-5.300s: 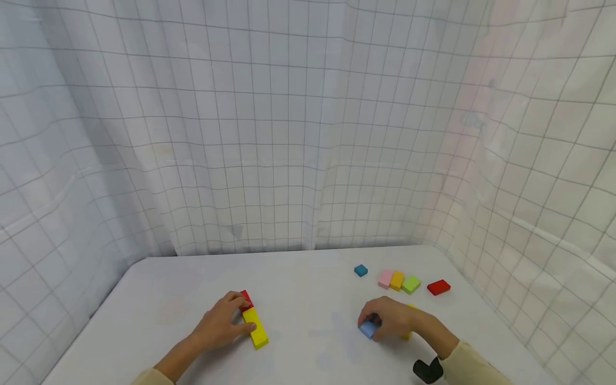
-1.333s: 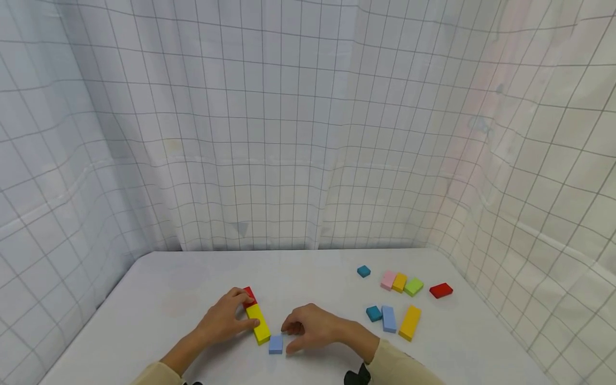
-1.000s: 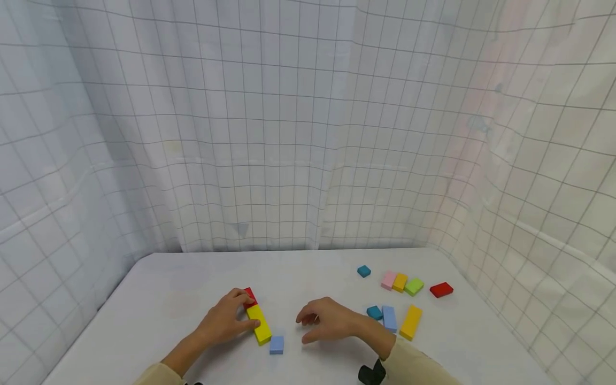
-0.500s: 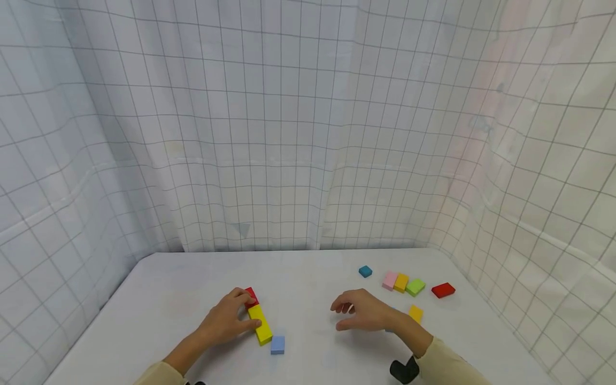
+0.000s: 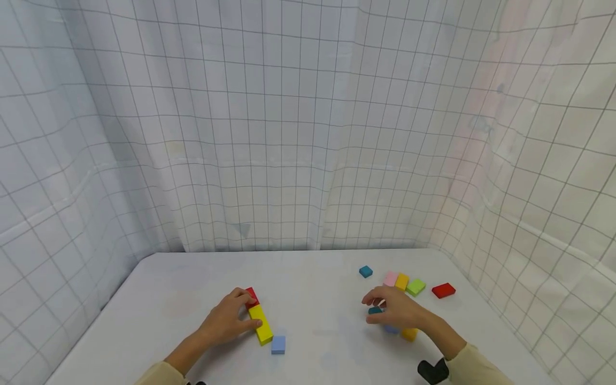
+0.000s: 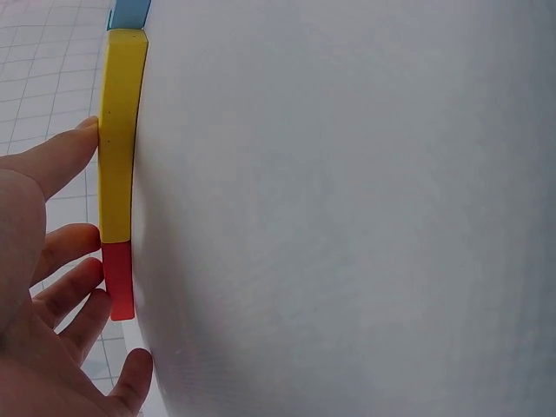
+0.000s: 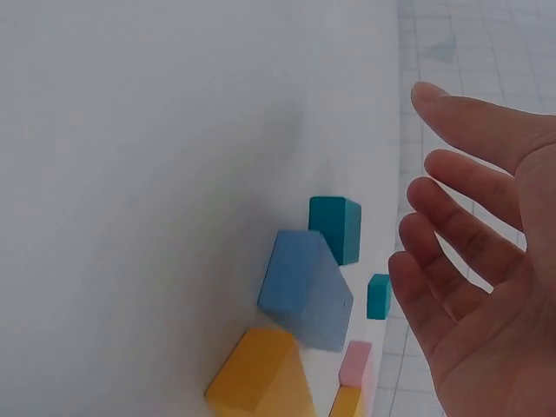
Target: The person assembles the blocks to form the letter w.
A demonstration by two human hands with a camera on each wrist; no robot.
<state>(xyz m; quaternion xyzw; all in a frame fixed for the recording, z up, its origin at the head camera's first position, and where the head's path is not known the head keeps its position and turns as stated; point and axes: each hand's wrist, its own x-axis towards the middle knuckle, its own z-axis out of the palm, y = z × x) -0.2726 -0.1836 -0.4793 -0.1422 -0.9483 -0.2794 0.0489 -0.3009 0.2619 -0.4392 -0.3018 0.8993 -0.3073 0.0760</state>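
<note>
My left hand point(image 5: 226, 320) rests its thumb on a long yellow block point(image 5: 261, 327) and its fingertips on a small red block point(image 5: 252, 295); the two blocks lie end to end. A small light blue block point(image 5: 278, 345) touches the near end of the yellow one. Over on the right, my right hand point(image 5: 398, 309) hovers with fingers spread and nothing in them. Beneath it are a teal block point(image 7: 334, 229), a longer blue block point(image 7: 306, 291) and an orange-yellow block point(image 7: 261, 373), partly hidden by the hand in the head view.
Farther back on the right of the white table point(image 5: 192, 278) lie another teal block point(image 5: 366, 271), a pink block point(image 5: 390, 278), an orange block point(image 5: 401, 281), a green block point(image 5: 416, 287) and a red block point(image 5: 444, 290). Gridded white curtains point(image 5: 269, 133) surround the table.
The right hand carried the small light blue block from the right to the yellow block's end and let go, then moved back right over the teal and blue blocks. The left hand stays put.
</note>
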